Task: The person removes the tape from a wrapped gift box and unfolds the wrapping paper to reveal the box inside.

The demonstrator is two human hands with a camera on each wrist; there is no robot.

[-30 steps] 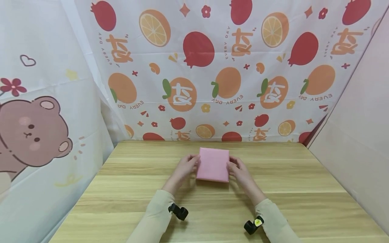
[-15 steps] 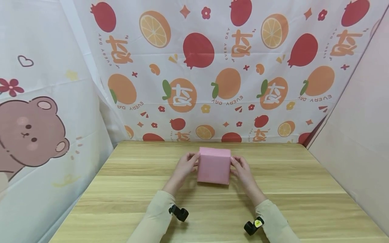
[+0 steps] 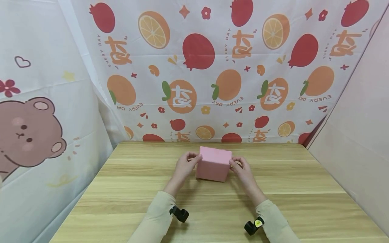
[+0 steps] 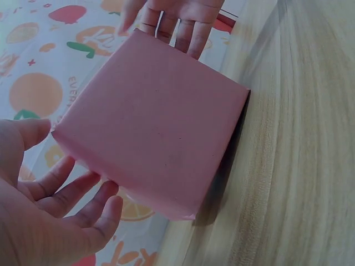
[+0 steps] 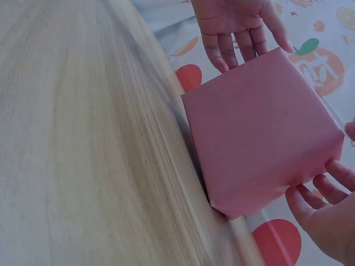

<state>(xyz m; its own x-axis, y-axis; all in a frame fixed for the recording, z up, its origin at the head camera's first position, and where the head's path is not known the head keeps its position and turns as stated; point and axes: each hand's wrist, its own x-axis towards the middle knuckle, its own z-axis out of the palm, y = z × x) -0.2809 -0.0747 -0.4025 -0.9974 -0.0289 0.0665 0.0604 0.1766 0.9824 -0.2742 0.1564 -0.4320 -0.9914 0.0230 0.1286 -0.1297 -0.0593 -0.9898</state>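
Note:
A pink box is between my two hands near the back of the wooden table, its top and front faces showing in the head view. My left hand holds its left side, the thumb near the upper edge and the fingers lower down. On the opposite side, my right hand holds it, also with thumb and fingers. The left wrist view shows the box's broad face, with a dark shadow along its lower edge. Whether that edge touches the table, I cannot tell. Fingertips behind the box are partly hidden.
The wooden table extends around the box and forearms. A fruit-print cloth hangs behind its back edge. To the left is a cloth with a bear, to the right a plain pale cloth. Each sleeve carries a black wrist camera.
The pink box has turned between my hands: first one bright face filled the view, then mostly a darker front face; now a wider top shows above the front. Both hands stay nearly in place.

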